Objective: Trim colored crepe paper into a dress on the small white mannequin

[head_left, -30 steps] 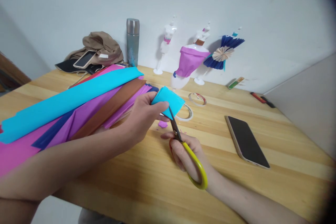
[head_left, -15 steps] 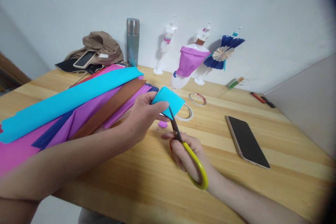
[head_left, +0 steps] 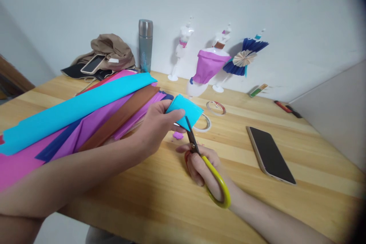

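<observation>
My left hand (head_left: 156,127) pinches a folded piece of light blue paper (head_left: 185,108) just above the wooden table (head_left: 160,194). My right hand (head_left: 204,167) grips yellow-handled scissors (head_left: 207,169), fingers through the loops. The blades point up and away and their tips sit at the lower edge of the blue piece. A small pink paper scrap (head_left: 178,135) lies on the table below the blades.
Long sheets of coloured crepe paper (head_left: 80,118) fan across the left. Two tape rolls (head_left: 215,107) lie beyond my hands, a phone (head_left: 270,154) to the right. At the wall stand a metal flask (head_left: 145,45), paper-dressed doll figures (head_left: 208,66) and a brown bag (head_left: 111,51).
Almost nothing has moved. The scissors' handles have sunk slightly lower and the view has shifted a touch; the blue piece stays pinched in my left hand.
</observation>
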Available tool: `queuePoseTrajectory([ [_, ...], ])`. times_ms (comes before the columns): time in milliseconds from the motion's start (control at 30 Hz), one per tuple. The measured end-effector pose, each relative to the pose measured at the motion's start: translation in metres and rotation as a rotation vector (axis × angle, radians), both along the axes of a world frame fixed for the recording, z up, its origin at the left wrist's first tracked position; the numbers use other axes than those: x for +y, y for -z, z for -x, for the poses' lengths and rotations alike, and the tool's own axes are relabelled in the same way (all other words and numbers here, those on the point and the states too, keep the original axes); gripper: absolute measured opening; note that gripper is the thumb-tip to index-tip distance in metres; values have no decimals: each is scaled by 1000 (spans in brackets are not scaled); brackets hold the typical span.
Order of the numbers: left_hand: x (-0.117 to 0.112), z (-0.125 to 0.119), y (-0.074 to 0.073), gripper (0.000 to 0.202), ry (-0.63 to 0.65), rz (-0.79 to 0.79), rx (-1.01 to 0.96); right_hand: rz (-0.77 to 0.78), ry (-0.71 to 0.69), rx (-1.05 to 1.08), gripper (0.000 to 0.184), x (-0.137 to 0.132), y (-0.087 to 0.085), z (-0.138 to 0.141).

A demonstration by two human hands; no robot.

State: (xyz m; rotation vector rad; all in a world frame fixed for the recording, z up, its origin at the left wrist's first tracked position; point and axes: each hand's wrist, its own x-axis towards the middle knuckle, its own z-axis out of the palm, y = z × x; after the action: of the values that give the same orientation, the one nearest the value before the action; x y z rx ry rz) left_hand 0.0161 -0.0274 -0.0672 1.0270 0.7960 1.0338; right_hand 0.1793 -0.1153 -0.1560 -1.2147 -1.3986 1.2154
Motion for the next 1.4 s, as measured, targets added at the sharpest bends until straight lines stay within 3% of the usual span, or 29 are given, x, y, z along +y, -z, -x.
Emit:
queuePoseTrajectory([
  [133,0,1,1,11,2,-4,7,85,-65,116,67,-2,-8,0],
  [300,1,0,2,12,4,-6,16,80,-151,119,70,0,-2,-6],
  [500,0,0,3,11,5,-18,8,65,-147,129,67,0,0,-6],
  [800,-6,-2,5,14,-24,-12,31,59,30,135,64,-4,-6,6],
  [1033,-6,-2,3,18,7,-16,63,37,-41,96,75,4,-11,2],
  [1400,-7,-1,1,17,64,-4,76,29,-51,102,76,4,-12,1],
])
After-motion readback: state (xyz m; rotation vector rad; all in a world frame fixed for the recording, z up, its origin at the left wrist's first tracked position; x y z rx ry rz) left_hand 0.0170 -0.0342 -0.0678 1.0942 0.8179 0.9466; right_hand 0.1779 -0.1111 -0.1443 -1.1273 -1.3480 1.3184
